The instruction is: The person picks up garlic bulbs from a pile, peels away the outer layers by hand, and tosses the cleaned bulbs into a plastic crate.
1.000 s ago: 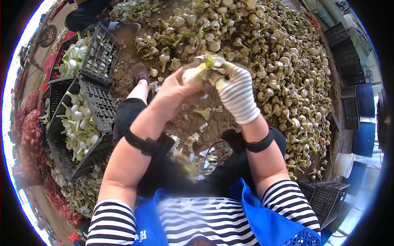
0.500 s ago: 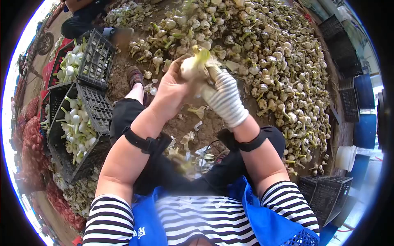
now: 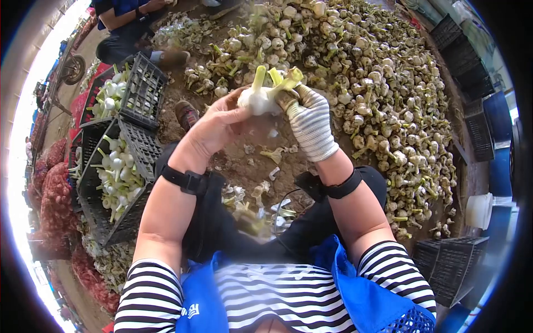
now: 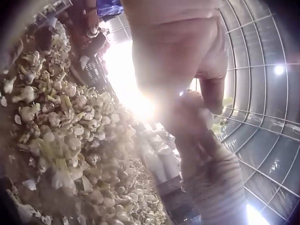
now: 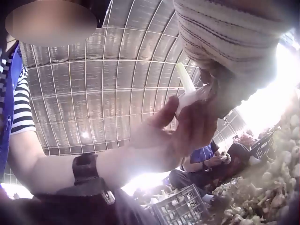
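Peeled white garlic bulbs with short cut green stems are held up in front of the body, over the bare ground. My bare left hand grips them from the left, its thumb along the near side. From the right, my right hand, in a dirty white knit glove, pinches garlic at the base of a thick stem. The two hands are close together. In the right wrist view a white bulb with a pale stem shows between the left thumb and the glove. Glare blurs the left wrist view.
A large heap of unpeeled garlic spreads ahead and right. Left stand black crates of peeled garlic, with red net sacks beyond. Peelings lie between the legs. Another person sits far left; an empty-looking crate stands right.
The garlic was tilted and partly covered by moving hands; now the bulbs sit with stems upward in the left hand. The gloved hand has turned and pinches at the right-hand stem.
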### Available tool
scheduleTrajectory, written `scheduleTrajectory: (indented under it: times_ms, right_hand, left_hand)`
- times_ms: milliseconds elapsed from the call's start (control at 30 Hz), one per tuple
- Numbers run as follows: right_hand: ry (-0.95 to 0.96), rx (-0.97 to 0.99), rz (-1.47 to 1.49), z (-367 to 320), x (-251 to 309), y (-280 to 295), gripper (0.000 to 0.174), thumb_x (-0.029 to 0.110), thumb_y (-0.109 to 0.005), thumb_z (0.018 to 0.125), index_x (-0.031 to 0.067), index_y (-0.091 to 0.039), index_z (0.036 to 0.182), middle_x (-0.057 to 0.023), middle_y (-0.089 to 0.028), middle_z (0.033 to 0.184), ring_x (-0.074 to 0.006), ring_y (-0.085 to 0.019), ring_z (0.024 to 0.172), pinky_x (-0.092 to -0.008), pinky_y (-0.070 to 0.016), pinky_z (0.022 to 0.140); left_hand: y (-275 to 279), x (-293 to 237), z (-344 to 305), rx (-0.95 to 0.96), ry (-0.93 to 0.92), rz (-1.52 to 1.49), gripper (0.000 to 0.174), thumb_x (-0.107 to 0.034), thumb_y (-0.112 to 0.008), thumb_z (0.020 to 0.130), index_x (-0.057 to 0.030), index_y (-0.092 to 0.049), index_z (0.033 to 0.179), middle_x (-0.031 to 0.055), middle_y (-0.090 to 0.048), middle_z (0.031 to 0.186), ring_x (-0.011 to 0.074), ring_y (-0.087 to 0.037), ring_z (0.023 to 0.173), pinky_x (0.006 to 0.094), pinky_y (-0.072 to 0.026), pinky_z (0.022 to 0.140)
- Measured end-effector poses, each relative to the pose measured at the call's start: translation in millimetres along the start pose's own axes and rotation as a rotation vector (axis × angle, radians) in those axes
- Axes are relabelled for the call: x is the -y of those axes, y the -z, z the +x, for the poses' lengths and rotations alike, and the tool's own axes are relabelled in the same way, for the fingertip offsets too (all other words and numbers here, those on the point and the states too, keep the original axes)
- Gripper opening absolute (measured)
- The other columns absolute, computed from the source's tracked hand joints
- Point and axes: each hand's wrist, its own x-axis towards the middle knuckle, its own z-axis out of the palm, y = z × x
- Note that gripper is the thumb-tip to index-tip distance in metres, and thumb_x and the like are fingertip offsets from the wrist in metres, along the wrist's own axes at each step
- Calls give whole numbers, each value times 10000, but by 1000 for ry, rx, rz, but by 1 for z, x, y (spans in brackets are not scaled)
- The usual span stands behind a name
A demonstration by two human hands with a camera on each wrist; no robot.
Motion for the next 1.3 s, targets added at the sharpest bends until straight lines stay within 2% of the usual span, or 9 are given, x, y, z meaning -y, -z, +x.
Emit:
scheduleTrajectory:
  times_ms: [267,467,600,667,800,933,1067,1200,1300]
  right_hand:
    - [-308,75,817,3,8,13,244,59,-562,843,1,-564,1080,-52,-629,935,-84,-590,808,-234,-496,680]
    - [319,-76,-457,21,-27,14,336,42,-584,774,73,-568,1109,-123,-651,890,-161,-619,719,-272,-503,649]
    - [-141,-34,-1041,47,-35,29,528,128,-577,762,139,-403,1261,-155,-630,775,-239,-608,650,-314,-499,586]
    - [565,-105,-1381,49,-69,34,615,141,-589,758,149,-321,1312,-133,-630,724,-237,-596,586,-329,-484,547]
    - [73,-55,-314,36,-19,7,180,159,-649,751,51,-667,893,-77,-626,631,-113,-566,526,-248,-457,505]
    - [520,76,-700,25,-5,-10,257,203,-680,689,78,-658,912,-115,-569,567,-258,-545,487,-357,-436,483]
    - [394,115,-954,20,-8,-9,257,218,-675,676,51,-641,868,-157,-554,601,-316,-552,587,-370,-435,530]
    - [-169,116,119,30,-17,-3,162,104,-592,789,-7,-629,902,-82,-651,754,-113,-590,642,-262,-473,586]
    - [-41,93,53,26,-6,-2,161,70,-554,812,-20,-622,927,-55,-652,816,-64,-558,670,-243,-475,595]
  left_hand:
    - [-6,-4,2,212,8,-78,578,-169,-617,813,-65,-336,1307,102,-496,1179,228,-530,1042,379,-454,876]
    - [-4,20,26,-82,-159,-39,613,-167,-666,769,-93,-337,1281,45,-487,1165,191,-491,1065,372,-436,865]
    - [0,-4,16,110,-161,-44,599,-120,-665,767,-95,-345,1272,40,-504,1135,174,-499,1052,335,-435,872]
    - [2,-1,15,-21,-257,73,634,-67,-688,732,-93,-348,1267,43,-511,1117,160,-508,1038,293,-427,887]
    - [15,3,15,-174,-298,171,595,43,-691,682,-78,-397,1185,46,-505,1123,156,-517,1027,282,-420,895]
    - [11,2,15,-315,-317,526,542,76,-673,671,-54,-418,1131,44,-515,1080,105,-500,996,245,-411,876]
    - [5,-2,11,-269,-319,758,500,58,-698,642,-40,-460,1071,42,-538,1019,85,-491,967,237,-402,873]
    - [7,-1,11,-95,-219,196,543,-17,-716,675,-11,-455,1151,59,-570,1001,111,-564,845,244,-470,756]
    - [11,7,15,-80,-218,148,572,-18,-696,709,-14,-425,1213,64,-574,1036,123,-574,895,251,-479,790]
